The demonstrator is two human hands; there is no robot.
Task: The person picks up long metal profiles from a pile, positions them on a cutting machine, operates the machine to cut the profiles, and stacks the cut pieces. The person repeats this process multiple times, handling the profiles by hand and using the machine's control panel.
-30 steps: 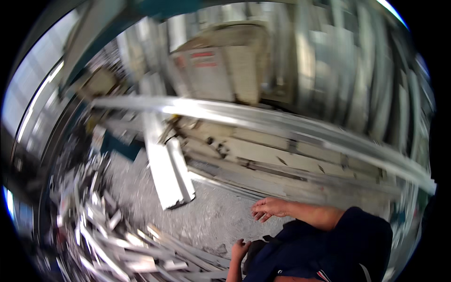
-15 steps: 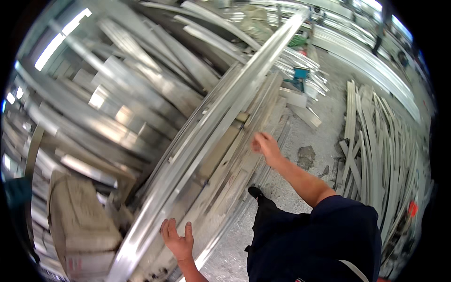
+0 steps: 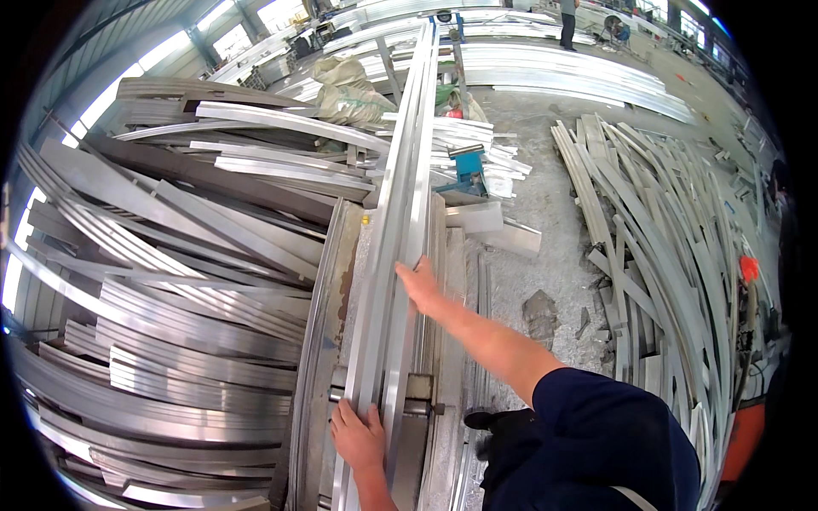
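The long metal bar (image 3: 366, 341) runs straight ahead beneath both hands, left hand (image 3: 359, 440) nearer, right hand (image 3: 417, 286) farther along; whether their fingers clamp it, I can't tell.

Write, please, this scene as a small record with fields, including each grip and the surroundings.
Piece: long metal profile, silvery, grooved, running away from the person
Left grip: on the profile's left edge, nearer the body; how firmly it closes is unclear
Right grip: at the profile's right edge, farther forward; closure also unclear
Left side: stacked metal lengths
Right side: pile of long strips on the floor
Beyond: pale sacks left of the profile; standing person in the distance
Floor nearby: dark scrap
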